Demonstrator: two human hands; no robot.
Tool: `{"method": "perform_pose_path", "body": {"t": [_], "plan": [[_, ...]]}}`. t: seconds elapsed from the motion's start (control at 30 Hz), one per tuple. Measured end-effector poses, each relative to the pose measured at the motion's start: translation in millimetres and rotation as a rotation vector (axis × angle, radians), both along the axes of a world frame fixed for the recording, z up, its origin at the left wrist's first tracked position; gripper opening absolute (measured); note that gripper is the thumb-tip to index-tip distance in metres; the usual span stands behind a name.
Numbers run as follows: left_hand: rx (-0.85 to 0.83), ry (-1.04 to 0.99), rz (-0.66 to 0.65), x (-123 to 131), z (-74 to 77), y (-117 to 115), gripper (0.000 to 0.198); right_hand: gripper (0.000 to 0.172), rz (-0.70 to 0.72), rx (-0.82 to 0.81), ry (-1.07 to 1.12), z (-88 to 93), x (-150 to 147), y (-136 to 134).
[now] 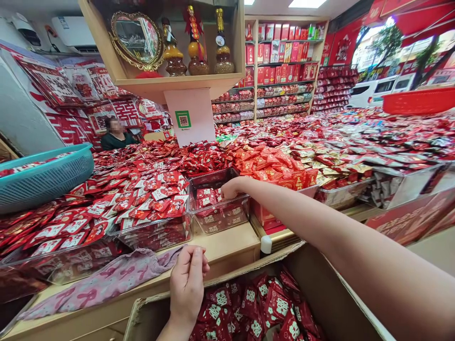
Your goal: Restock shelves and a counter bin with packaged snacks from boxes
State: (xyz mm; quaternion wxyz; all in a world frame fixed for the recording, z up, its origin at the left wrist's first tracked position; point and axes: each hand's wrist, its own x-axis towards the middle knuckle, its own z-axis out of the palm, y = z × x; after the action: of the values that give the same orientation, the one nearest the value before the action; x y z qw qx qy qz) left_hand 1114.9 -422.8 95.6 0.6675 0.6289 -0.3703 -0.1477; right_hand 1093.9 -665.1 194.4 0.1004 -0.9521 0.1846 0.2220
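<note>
My right hand (232, 188) reaches down into a clear plastic bin (218, 208), its fingers bent and closed at a red packet (206, 198). Whether a packet sits between the fingertips is hidden by the hand itself. Several such packets line the bottom of this bin, and its back part shows bare dark plastic. Below, my left hand (188, 279) is curled with the thumb against the fingers, and nothing sticks out of it. It hovers over the near left edge of a cardboard box (341, 293), which holds many dark red packets (250, 303) with pale double-happiness marks.
Heaped bins of red-and-white packets (156, 199) adjoin on the left, orange-red packets (270, 163) on the right. A pink patterned cloth (106, 284) lies along the counter edge. A teal basket (53, 182) stands far left, a red basket (419, 102) far right. A person (117, 135) sits behind.
</note>
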Motion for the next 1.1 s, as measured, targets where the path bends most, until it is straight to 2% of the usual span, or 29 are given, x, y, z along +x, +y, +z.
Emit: {"method": "perform_pose_path", "body": {"t": [0.23,0.5,0.6,0.7,0.77,0.83,0.9,0.93,0.97,1.0,1.03,1.1], "plan": [[0.004,-0.004,-0.03,3.9,-5.3,1.0,0.022,0.033,-0.004,0.008,0.002,-5.4,-1.9,0.9],[0.004,-0.023,-0.036,2.2,-3.9,2.5,0.022,0.025,-0.013,-0.103,-0.088,0.8,-2.0,10.2],[-0.005,-0.001,-0.034,1.6,-3.8,2.7,0.022,0.023,-0.042,-0.147,-0.187,8.4,-4.8,17.5],[-0.025,0.07,-0.017,2.5,-4.2,2.4,0.022,0.027,-0.052,-0.186,-0.378,24.7,-21.4,35.9],[-0.053,0.138,-0.01,3.8,-4.3,1.9,0.023,0.027,0.039,-0.056,-0.497,33.5,-42.1,58.4],[-0.078,0.195,-0.019,4.9,-4.0,1.3,0.022,0.025,0.232,0.306,-0.445,30.0,-65.0,88.3],[-0.083,0.212,-0.031,5.3,-3.5,0.9,0.021,0.026,0.376,0.598,-0.144,6.0,-82.3,121.1],[-0.078,0.206,-0.035,5.1,-3.3,0.8,0.021,0.027,0.406,0.624,0.021,-14.4,-87.3,136.5],[-0.073,0.195,-0.037,4.7,-3.2,0.8,0.021,0.03,0.422,0.555,0.143,-39.8,-89.6,150.2],[-0.067,0.181,-0.038,4.2,-3.2,0.8,0.021,0.036,0.391,0.405,0.205,-68.8,-89.7,161.7],[-0.064,0.169,-0.038,3.7,-3.3,0.9,0.021,0.045,0.273,0.232,0.227,-99.7,-88.3,170.8],[-0.059,0.152,-0.04,2.6,-3.5,1.2,0.022,0.074,0.138,0.082,0.101,-159.4,-84.5,182.0]]}}
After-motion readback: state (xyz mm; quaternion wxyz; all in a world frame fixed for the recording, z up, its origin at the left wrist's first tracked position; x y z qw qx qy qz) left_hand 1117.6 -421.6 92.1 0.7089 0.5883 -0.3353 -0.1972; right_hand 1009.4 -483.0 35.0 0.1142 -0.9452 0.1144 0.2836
